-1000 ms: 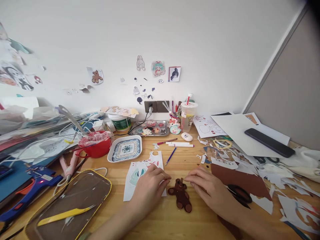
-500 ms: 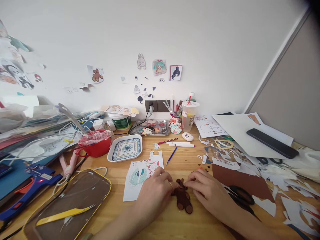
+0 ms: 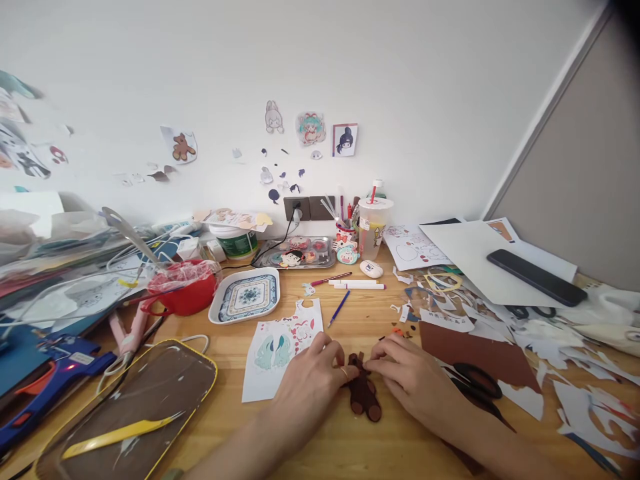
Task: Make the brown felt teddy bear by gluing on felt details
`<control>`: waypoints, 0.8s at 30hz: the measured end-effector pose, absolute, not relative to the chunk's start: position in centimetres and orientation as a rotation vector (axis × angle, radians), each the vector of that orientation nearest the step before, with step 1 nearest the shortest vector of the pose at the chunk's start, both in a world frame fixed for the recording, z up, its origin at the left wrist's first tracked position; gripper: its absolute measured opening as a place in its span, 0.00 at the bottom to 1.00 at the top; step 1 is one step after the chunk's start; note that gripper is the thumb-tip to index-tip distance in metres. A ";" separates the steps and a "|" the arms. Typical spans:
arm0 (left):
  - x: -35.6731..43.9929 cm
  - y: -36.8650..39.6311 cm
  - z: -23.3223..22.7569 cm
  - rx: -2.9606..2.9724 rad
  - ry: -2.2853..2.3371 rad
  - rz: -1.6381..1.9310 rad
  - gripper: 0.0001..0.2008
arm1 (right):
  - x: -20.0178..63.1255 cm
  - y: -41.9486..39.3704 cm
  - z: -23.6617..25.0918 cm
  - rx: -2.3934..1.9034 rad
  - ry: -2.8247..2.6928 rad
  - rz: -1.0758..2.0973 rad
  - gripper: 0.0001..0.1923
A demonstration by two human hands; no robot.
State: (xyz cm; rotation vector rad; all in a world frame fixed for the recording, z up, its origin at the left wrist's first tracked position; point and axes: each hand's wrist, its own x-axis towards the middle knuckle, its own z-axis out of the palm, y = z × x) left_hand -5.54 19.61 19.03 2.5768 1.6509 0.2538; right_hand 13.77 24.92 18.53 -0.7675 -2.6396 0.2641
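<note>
Both hands worked on a small brown felt bear (image 3: 363,398) lying flat on the wooden desk (image 3: 320,447), near its front edge: left hand (image 3: 311,380) and right hand (image 3: 410,375) each had fingertips pinched on the bear's head end, thumbs and forefingers meeting over it, legs pointing toward the person. Printed sticker sheet (image 3: 280,347) lay partly under the left hand, brown felt sheet (image 3: 475,357) with black scissors (image 3: 477,380) just right of the right hand; patterned square dish (image 3: 245,295), red bowl (image 3: 185,293) and blue glue gun (image 3: 45,380) sat well apart at left.
</note>
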 end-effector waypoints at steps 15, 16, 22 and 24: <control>-4.9 19.6 18.5 2.725 1.517 0.373 0.09 | 14.0 25.2 16.8 -0.595 -2.635 0.080 0.11; -4.9 19.6 18.4 2.734 1.499 0.379 0.10 | 14.0 25.3 16.8 -0.584 -2.626 0.068 0.11; -5.5 19.8 18.4 2.727 1.460 0.435 0.11 | 14.2 25.4 17.4 -0.534 -2.565 0.033 0.15; -5.7 19.8 18.5 2.709 1.452 0.468 0.11 | 14.3 25.4 17.5 -0.531 -2.552 0.035 0.15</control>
